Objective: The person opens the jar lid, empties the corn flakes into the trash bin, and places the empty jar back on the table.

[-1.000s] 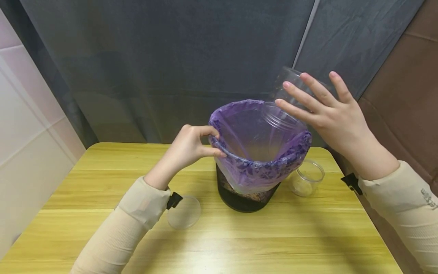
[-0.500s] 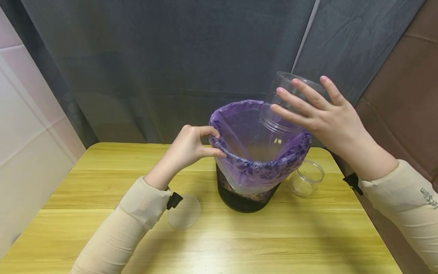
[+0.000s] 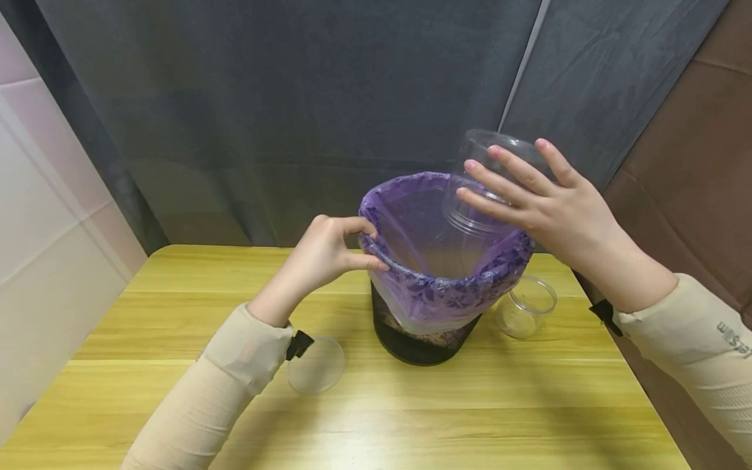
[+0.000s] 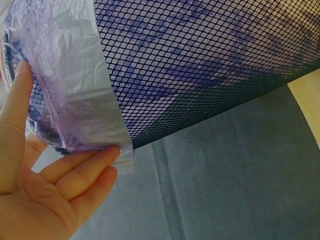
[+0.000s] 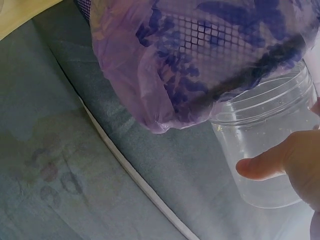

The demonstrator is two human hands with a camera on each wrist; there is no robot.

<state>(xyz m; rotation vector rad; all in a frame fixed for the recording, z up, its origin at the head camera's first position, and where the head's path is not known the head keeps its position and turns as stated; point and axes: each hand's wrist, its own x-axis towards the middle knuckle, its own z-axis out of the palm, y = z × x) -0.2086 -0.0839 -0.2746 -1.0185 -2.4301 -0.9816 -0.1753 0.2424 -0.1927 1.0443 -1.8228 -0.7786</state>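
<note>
My left hand [image 3: 329, 251] grips the rim of a black mesh wastebasket [image 4: 210, 60] at its left side, thumb and fingers over the purple flowered bin liner [image 3: 446, 290]. In my right hand [image 3: 558, 209] is a clear plastic jar [image 5: 265, 150], held mouth down and tilted over the basket's right side. The right thumb presses along the jar's wall in the right wrist view, with the other fingers spread on the far side. A few small pale bits cling near the jar's threaded mouth, which overlaps the liner's edge.
A second clear jar [image 3: 533, 297] stands upright on the wooden table [image 3: 376, 418], right of the basket. A clear round lid [image 3: 317, 367] lies on the table near my left wrist. Grey curtains [image 3: 264, 117] hang behind the table.
My right hand and the jar have moved slightly down and left over the basket. Half a second ago small yellowish pieces were falling from the jar into the liner. The left hand has stayed still.
</note>
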